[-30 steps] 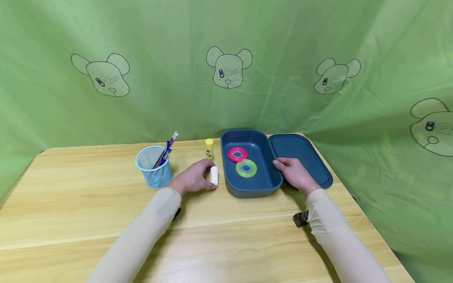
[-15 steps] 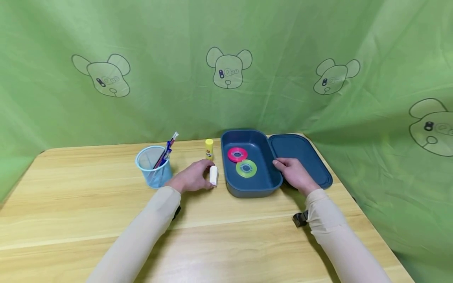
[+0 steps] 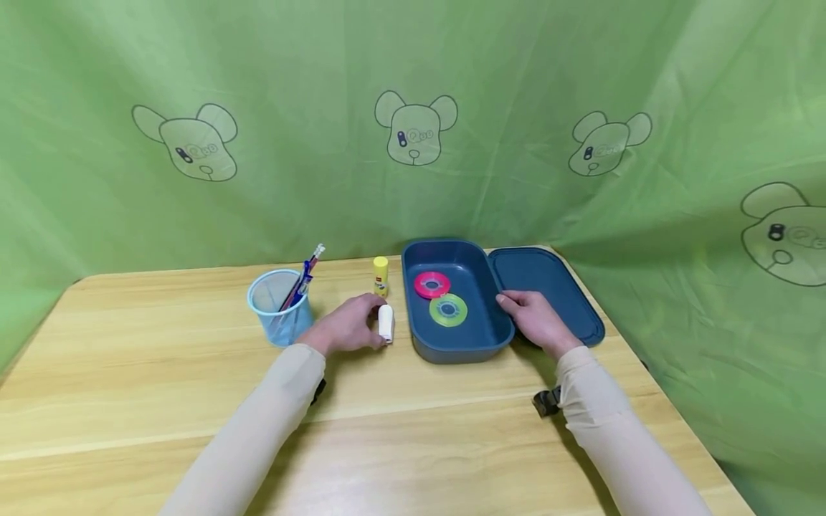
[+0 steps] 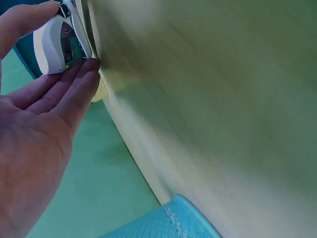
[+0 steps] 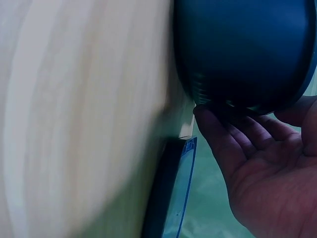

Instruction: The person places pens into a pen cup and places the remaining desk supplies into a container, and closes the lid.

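A small white stapler [image 3: 386, 324] is pinched end to end between the thumb and fingers of my left hand [image 3: 348, 324]. In the left wrist view the stapler [image 4: 51, 47] shows its two arms with a dark metal mechanism between them. Just left of it is the dark blue box [image 3: 461, 353], with a pink tape roll [image 3: 424, 290] and a yellow-green tape roll [image 3: 441, 317] inside. My right hand [image 3: 535, 319] grips the box's right side, thumb on the rim. The right wrist view shows its fingers against the box's outer wall [image 5: 242, 59].
A yellow glue stick [image 3: 381, 276] stands upright behind the left hand. Left of that hand is a light blue mesh pen cup [image 3: 280, 326] holding several pens. The blue lid [image 3: 548, 283] lies right of the box. A green curtain [image 3: 310, 201] hangs behind the wooden table [image 3: 161, 380].
The stapler and left hand have shifted slightly left, away from the box. My right hand keeps its hold on the box. The head view has tipped up a little.
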A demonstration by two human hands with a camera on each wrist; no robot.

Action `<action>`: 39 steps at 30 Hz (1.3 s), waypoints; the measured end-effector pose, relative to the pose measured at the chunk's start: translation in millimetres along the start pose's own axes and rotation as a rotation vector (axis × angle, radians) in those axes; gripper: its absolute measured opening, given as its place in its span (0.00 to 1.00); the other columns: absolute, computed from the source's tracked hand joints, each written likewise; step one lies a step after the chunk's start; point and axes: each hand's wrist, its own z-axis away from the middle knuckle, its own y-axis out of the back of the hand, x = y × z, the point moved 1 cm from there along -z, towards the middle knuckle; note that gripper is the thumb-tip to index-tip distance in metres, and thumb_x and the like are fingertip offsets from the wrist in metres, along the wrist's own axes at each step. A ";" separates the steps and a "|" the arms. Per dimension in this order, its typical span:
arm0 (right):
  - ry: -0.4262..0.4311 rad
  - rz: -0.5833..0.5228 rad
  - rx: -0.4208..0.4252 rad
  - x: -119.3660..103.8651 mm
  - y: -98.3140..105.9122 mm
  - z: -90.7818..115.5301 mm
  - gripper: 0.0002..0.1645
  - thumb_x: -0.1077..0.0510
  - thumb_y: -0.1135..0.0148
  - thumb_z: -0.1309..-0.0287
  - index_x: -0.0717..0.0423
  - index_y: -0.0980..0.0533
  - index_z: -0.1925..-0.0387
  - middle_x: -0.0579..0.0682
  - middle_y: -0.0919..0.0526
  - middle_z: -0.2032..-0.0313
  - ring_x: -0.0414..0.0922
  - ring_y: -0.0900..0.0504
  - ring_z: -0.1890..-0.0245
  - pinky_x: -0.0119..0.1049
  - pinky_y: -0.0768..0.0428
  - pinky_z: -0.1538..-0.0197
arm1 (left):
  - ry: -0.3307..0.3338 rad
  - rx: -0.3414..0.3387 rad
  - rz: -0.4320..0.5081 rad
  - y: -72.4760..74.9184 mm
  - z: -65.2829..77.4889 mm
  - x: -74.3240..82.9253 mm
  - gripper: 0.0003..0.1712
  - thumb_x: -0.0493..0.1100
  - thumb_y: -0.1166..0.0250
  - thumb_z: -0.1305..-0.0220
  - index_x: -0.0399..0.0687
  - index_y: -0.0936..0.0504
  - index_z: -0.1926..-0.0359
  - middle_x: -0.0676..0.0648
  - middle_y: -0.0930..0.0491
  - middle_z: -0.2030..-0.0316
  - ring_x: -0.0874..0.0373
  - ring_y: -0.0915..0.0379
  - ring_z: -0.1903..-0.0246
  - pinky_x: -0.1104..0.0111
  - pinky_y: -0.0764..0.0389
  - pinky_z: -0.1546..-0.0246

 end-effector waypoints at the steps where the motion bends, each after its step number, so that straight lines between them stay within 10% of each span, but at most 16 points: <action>1: -0.001 -0.002 -0.002 0.0 -0.1 -0.3 0.30 0.52 0.52 0.25 0.72 0.35 0.34 0.69 0.34 0.35 0.61 0.41 0.31 0.53 0.42 0.30 | 0.003 0.003 0.004 0.9 1.1 -0.8 0.40 0.37 0.24 0.51 0.31 0.30 0.37 0.39 0.24 0.45 0.48 0.28 0.46 0.60 0.30 0.38; 39: -0.008 0.032 -0.015 -4.7 1.3 -1.7 0.31 0.51 0.53 0.24 0.72 0.36 0.33 0.69 0.34 0.35 0.62 0.41 0.31 0.54 0.42 0.30 | -0.125 0.026 0.171 30.5 3.9 56.4 0.35 0.42 0.26 0.45 0.34 0.28 0.39 0.41 0.24 0.46 0.47 0.26 0.45 0.63 0.26 0.42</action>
